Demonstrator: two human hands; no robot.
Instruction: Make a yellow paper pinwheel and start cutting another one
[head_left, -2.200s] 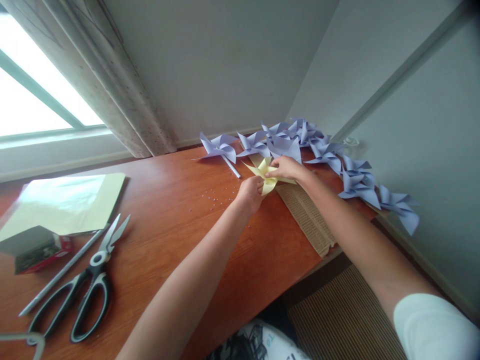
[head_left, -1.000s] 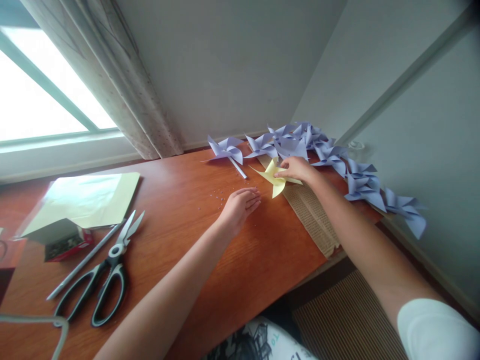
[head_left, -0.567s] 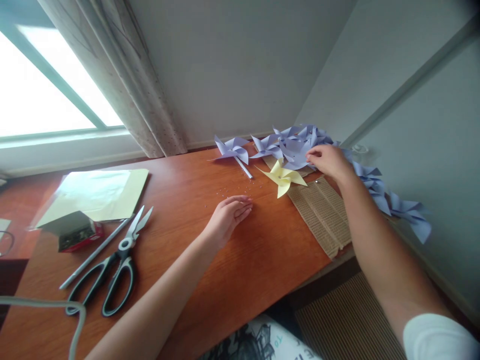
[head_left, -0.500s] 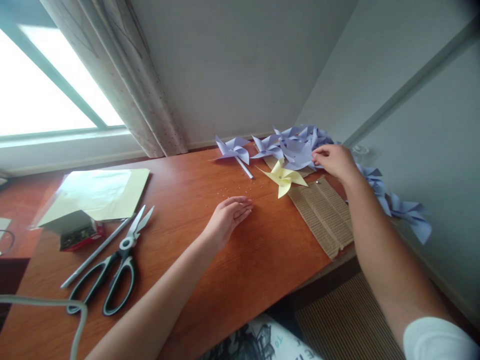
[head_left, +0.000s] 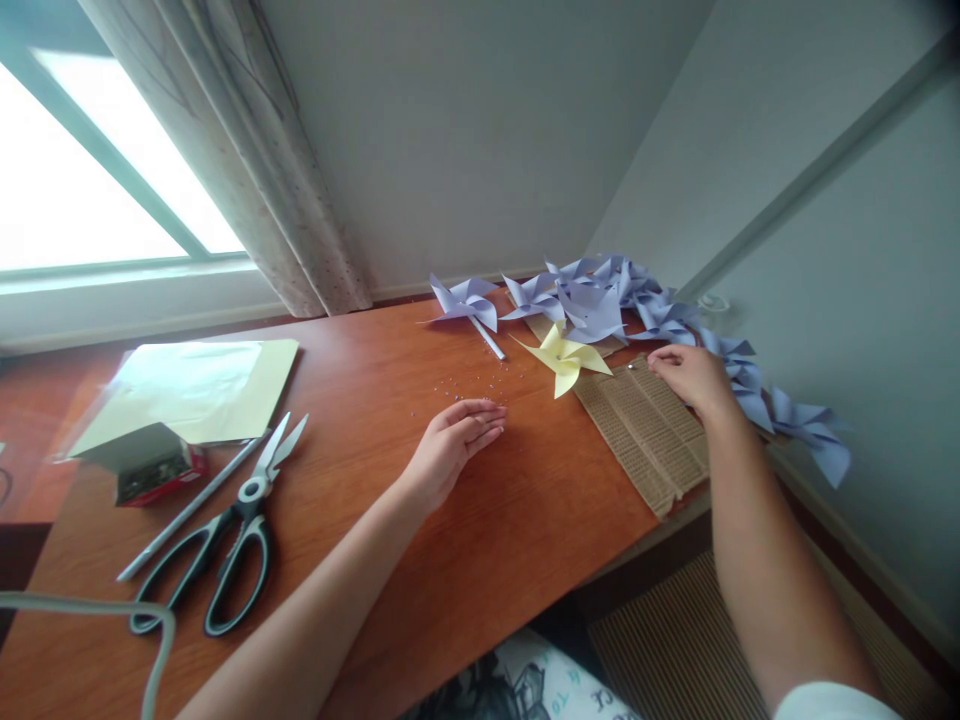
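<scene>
My left hand (head_left: 461,440) rests over the wooden table, fingers stretched out and lying side by side. I see nothing held in it. Small pale crumbs (head_left: 465,388) are scattered just beyond its fingers. My right hand (head_left: 690,378) is over the far right part of the corrugated cardboard (head_left: 645,430), its fingers loosely stretched and nothing visible in them. Close to its fingertips, a small shiny pin (head_left: 631,366) is on the cardboard. A yellow paper pinwheel (head_left: 564,358) overlaps the cardboard's left edge. Behind it is a purple pinwheel (head_left: 592,308) with wide, partly spread blades.
Several purple pinwheels (head_left: 664,315) line the table's back right edge. One purple pinwheel (head_left: 465,300) has a white stick (head_left: 489,338). At left are open scissors (head_left: 253,488), a paper tube (head_left: 191,508), a small red box (head_left: 161,475), yellow paper (head_left: 281,375) and a cable (head_left: 161,640).
My right hand has left the wide-bladed purple pinwheel and moved down and to the right, towards the pin on the cardboard. My left hand has stayed in place.
</scene>
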